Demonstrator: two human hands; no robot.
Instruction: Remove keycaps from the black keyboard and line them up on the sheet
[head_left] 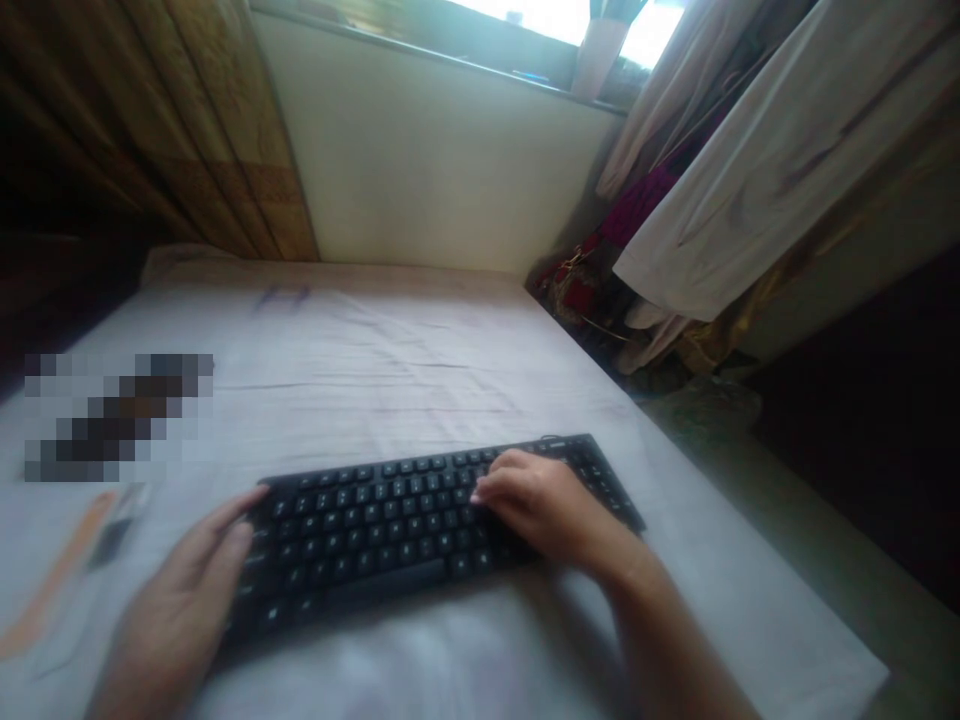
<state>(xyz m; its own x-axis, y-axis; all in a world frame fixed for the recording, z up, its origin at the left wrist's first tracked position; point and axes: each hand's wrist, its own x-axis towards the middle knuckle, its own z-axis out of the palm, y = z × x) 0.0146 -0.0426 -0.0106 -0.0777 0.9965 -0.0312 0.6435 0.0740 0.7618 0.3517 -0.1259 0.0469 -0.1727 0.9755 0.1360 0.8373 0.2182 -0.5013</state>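
With my left hand [172, 605], its grip too blurred to tell, I'd lightly brace the keyboard [360, 535] on the white sheet [375, 370], and move my right hand [551, 505], fingers bunched over the keys [430, 503], from a loose wrist.

Daylight enters a window [652, 40] above a pale wall [450, 150]. A gold patterned curtain [225, 130] hangs left, white fabric [750, 190] right. A creased, pale sheet [420, 360] reaches toward the wall; the right side falls into shadow.
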